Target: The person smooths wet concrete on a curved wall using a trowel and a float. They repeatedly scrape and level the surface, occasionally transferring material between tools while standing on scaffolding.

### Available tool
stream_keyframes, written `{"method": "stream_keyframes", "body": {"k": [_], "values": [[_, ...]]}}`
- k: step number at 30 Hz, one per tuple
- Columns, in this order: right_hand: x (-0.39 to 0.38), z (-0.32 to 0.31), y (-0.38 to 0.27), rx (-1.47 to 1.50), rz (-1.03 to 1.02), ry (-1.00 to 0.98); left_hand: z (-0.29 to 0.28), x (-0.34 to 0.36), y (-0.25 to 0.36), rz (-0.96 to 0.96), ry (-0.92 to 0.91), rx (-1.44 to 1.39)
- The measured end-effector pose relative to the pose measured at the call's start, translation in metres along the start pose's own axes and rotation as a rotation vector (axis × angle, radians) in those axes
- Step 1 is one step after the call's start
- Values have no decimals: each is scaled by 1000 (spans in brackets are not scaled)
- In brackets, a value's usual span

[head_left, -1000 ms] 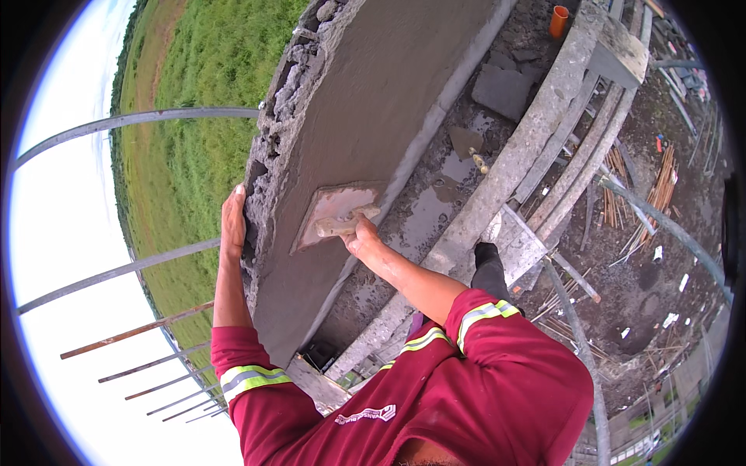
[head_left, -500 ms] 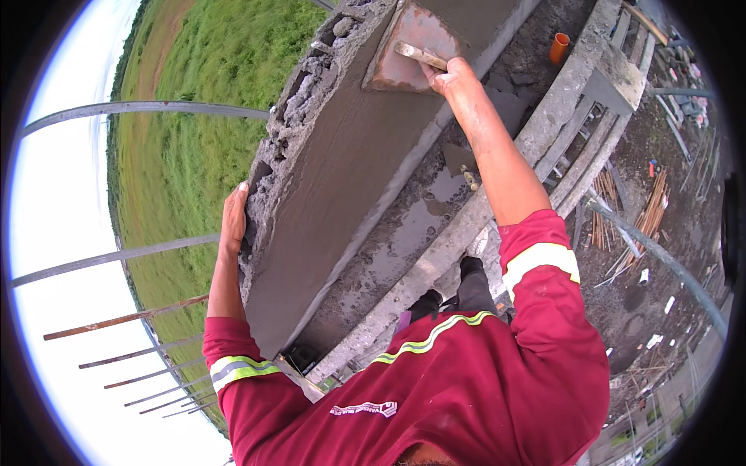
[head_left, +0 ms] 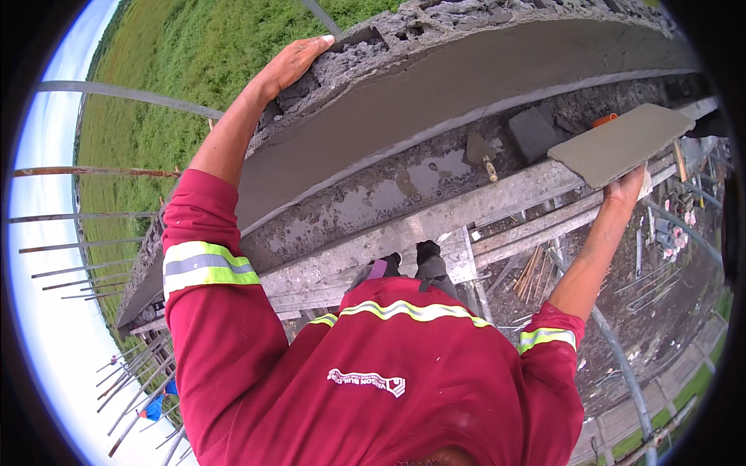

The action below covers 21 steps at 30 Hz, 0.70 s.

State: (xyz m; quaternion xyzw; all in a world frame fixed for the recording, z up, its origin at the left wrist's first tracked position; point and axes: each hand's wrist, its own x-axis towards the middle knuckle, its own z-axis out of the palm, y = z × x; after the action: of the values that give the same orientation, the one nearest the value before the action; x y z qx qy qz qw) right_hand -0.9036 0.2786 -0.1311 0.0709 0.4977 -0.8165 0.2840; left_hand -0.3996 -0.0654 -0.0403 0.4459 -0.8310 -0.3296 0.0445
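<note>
My left hand (head_left: pixel 295 64) rests on the rough, broken top edge of a block wall (head_left: pixel 458 81), its fingers stretched along it. Smooth grey plaster covers the wall's near face. Out to the right, my right hand (head_left: pixel 624 189) grips a plastering float (head_left: pixel 625 141) from beneath. The float's flat face is turned up, coated grey, and it is apart from the wall. Its handle is hidden under the board. A pointed trowel (head_left: pixel 479 151) with a light handle lies in the wet mortar trough (head_left: pixel 420 177) between the wall and the planks.
A grey block-like piece (head_left: pixel 532 133) and an orange tube (head_left: pixel 604 120) sit along the trough. I stand on scaffold planks (head_left: pixel 365 241), with the ground and wood scraps (head_left: pixel 530 272) far below on the right. Metal poles (head_left: pixel 132 95) stick out over the grass beyond the wall.
My right hand has taken the float off the wall face, out to the right, and turned its flat side up. The left hand has moved along the wall top, and my view has turned.
</note>
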Motion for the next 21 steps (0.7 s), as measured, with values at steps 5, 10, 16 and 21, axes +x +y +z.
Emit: {"method": "stream_keyframes", "body": {"k": [5,10,16,21], "values": [[-84,-111,33,-236,3,65,3,14,-8,110,-95,-94],[-174,-157,41,-416,-20,236,9,32,-23,251,-87,-192],[-244,-183,57,-439,-9,287,24,63,-36,271,-69,-179],[-290,-257,94,-843,6,324,30,67,-50,377,-5,-64]]}}
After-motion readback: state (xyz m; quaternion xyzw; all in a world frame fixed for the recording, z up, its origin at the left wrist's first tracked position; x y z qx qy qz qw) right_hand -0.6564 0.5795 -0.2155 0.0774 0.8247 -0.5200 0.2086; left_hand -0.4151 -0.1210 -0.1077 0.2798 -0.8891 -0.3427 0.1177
